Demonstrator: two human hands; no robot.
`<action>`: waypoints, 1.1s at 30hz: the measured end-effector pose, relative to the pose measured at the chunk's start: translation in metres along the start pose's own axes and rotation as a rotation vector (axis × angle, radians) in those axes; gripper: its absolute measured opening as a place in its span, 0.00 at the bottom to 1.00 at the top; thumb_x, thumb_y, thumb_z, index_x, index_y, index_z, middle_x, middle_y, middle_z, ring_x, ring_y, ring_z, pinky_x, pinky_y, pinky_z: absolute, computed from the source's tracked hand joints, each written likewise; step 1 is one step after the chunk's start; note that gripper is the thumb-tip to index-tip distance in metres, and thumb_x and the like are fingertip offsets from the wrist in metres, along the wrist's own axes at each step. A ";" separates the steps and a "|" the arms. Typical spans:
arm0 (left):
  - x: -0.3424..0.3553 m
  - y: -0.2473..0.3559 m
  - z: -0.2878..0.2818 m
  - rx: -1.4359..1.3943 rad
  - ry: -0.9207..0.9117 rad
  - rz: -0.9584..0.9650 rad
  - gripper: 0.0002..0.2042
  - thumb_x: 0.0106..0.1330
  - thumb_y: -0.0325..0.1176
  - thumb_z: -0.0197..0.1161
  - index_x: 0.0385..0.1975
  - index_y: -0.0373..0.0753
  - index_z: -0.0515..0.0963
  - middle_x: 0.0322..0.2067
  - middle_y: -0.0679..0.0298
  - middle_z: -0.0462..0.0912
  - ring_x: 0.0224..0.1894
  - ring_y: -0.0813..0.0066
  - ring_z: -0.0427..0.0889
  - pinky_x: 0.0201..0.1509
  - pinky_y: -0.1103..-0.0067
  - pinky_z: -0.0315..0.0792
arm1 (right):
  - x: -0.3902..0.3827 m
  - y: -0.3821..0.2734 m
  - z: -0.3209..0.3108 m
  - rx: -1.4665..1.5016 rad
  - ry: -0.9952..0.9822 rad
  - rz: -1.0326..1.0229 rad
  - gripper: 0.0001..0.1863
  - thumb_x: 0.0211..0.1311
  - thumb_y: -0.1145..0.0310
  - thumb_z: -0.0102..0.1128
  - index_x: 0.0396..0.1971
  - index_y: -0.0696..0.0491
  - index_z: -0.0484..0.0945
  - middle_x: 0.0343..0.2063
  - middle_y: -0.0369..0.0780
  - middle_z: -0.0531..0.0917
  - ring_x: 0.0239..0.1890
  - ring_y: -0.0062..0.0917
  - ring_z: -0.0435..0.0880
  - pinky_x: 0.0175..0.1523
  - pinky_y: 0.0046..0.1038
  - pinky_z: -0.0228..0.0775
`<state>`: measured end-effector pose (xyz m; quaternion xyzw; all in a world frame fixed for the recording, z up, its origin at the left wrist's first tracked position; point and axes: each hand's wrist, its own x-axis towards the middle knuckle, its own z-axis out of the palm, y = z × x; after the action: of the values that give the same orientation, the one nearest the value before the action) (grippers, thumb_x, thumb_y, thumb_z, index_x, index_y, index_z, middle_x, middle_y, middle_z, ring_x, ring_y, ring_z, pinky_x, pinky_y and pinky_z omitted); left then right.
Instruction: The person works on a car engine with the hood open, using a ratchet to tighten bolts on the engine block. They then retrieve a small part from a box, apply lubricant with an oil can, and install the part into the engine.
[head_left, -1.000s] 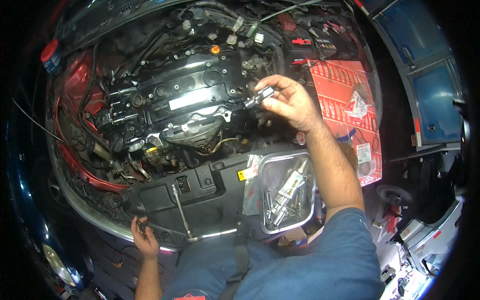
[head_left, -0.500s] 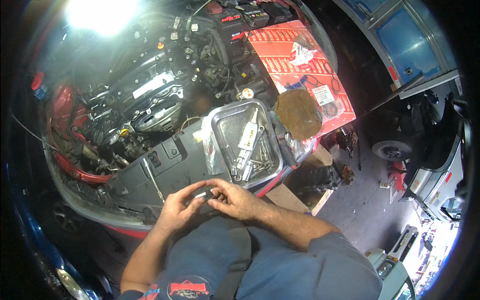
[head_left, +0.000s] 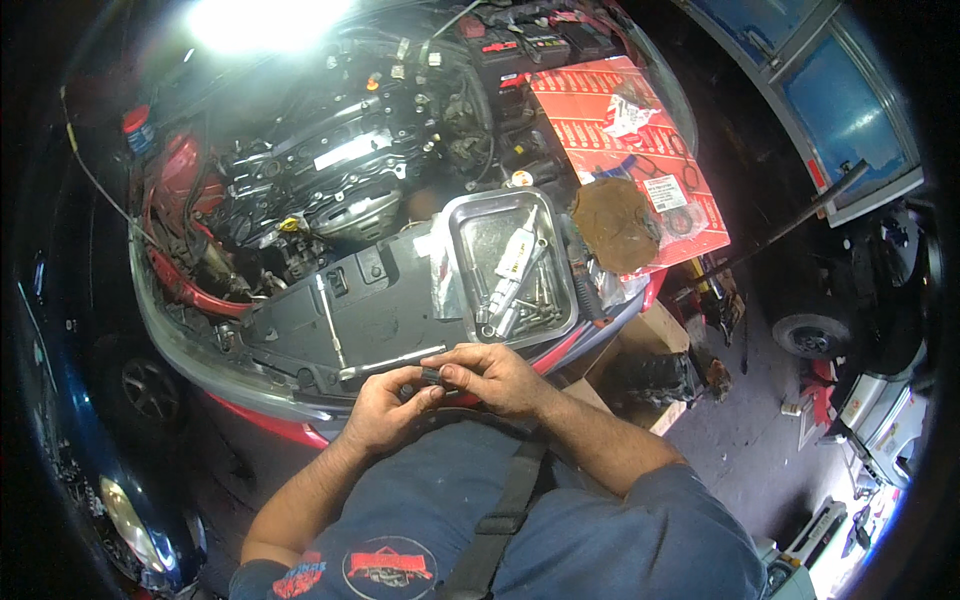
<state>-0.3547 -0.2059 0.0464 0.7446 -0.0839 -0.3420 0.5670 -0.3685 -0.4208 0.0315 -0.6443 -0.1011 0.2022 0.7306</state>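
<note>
My two hands meet above the front edge of a car's engine bay. Between the fingertips is a small dark cylindrical piece [head_left: 431, 376], mostly hidden; its exact kind cannot be made out. My left hand [head_left: 388, 408] pinches it from one side, and my right hand [head_left: 496, 380] closes on the other. Just beyond the fingers, a long metal bar [head_left: 392, 362] lies on the black plastic cover [head_left: 385, 318]. A slim shiny hand tool [head_left: 330, 318] rests farther left on that cover.
A metal tray [head_left: 455, 225] holds a white tube [head_left: 515, 258] and several small metal parts. Right of it, a round brown piece [head_left: 615, 225] overlaps a red-and-white gasket package [head_left: 690, 232]. The engine [head_left: 340, 165] lies beyond; an open cardboard box [head_left: 660, 335] is at right.
My hands have drawn closer together around the small dark piece, and its visible part is smaller. The long bar now shows beyond my fingers. The whole view has shifted slightly.
</note>
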 end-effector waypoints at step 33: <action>-0.022 0.019 -0.013 -0.176 0.223 0.255 0.15 0.63 0.29 0.66 0.48 0.31 0.78 0.44 0.60 0.83 0.44 0.78 0.80 0.49 0.80 0.75 | 0.006 -0.029 0.024 -0.177 0.117 -0.051 0.15 0.61 0.73 0.64 0.46 0.61 0.76 0.39 0.40 0.82 0.43 0.20 0.80 0.50 0.24 0.72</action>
<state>-0.3585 -0.1911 0.0743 0.7088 -0.0840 -0.1885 0.6746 -0.3683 -0.3993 0.0634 -0.7143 -0.0921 0.1360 0.6803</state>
